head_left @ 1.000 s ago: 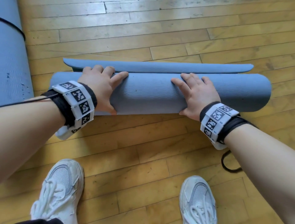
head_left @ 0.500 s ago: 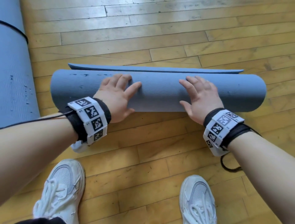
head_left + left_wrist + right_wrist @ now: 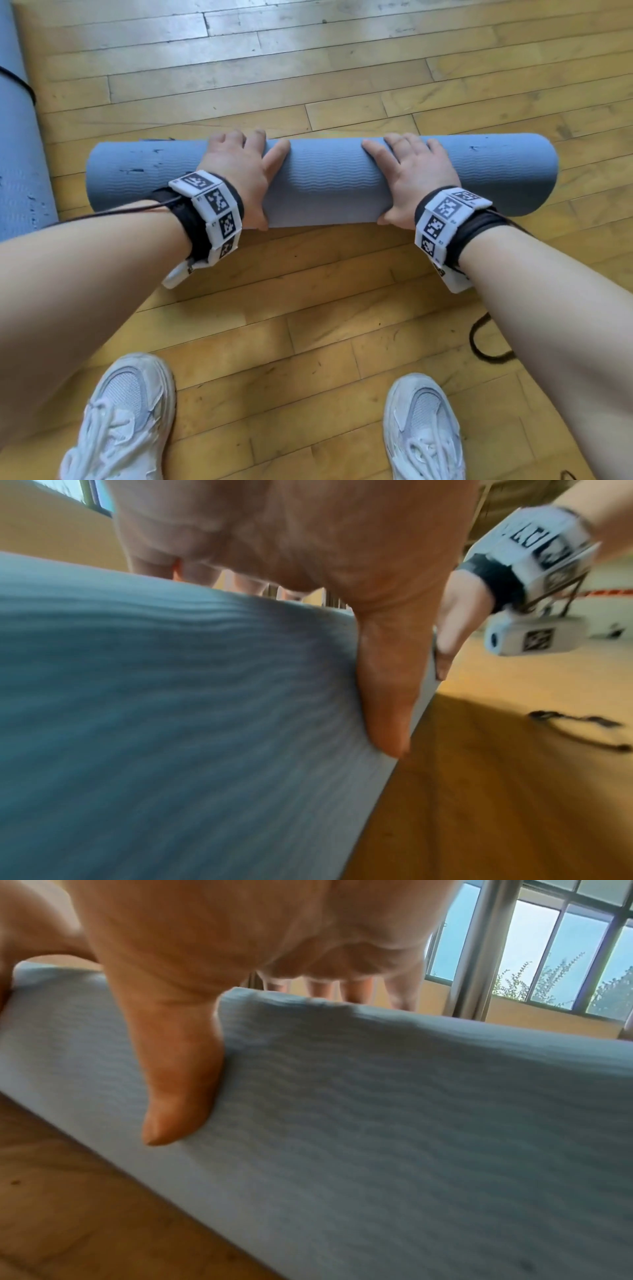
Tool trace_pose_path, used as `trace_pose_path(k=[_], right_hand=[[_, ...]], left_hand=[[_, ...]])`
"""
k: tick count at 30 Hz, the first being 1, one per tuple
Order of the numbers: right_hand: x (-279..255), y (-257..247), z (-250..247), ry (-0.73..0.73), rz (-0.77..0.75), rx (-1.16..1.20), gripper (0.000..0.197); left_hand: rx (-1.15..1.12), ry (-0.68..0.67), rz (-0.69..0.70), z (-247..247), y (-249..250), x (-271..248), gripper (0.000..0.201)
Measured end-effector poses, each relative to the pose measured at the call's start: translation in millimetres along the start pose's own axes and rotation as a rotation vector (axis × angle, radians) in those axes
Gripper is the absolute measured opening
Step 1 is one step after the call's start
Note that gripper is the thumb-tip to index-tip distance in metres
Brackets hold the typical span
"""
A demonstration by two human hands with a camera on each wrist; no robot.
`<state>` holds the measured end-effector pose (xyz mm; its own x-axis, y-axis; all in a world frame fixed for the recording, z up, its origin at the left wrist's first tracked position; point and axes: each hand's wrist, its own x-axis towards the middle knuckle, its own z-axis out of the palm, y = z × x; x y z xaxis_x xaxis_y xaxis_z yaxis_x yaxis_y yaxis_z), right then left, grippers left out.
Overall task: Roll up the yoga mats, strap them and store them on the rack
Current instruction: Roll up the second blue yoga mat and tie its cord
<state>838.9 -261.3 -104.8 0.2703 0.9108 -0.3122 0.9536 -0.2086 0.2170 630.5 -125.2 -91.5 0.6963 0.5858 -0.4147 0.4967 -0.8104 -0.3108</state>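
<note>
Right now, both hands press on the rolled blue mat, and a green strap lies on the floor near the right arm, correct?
Not quite: the strap is black, not green, as the head view shows. Both the left hand and the right hand do press on the rolled blue mat.

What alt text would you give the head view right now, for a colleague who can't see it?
Both hands, left hand and right hand, press down on a rolled blue yoga mat lying crosswise on a wooden floor. White sneakers show below, a second blue mat at the left edge and a dark strap on the floor at right.
</note>
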Motion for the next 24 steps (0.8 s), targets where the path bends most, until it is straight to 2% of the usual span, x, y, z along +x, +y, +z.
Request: trace_pose_path(k=[6,9,13,16,19,24], right_hand=[[-40.0,14.7,0.5,-0.05,-0.152,0.114,0.11],[-59.6,25.5,13.8,0.01,-0.123,0.281,0.095],[-91.0,47.2,42.8,0.143,0.093,0.403,0.084],[-124.6,69.7,66.6,0.157,0.299,0.42,0.082],[-158.0,87.0,88.0,0.052,0.456,0.405,0.081],[-198.1,99.4,132.2,-0.301,0.716,0.496,0.088]], left_hand=[[-0.006,-0.056,0.102,3.3,21.9,-33.3,0.115],[0.005,-0.099,0.097,0.0,36.7,-36.2,0.118],[-0.037,-0.103,0.126,-6.4,54.6,-28.9,0.117],[-0.081,-0.062,0.172,-11.6,82.7,-22.3,0.117],[-0.135,-0.044,0.104,-10.3,96.8,-17.7,0.127],[-0.155,0.008,0.067,-6.2,97.3,-15.1,0.129]])
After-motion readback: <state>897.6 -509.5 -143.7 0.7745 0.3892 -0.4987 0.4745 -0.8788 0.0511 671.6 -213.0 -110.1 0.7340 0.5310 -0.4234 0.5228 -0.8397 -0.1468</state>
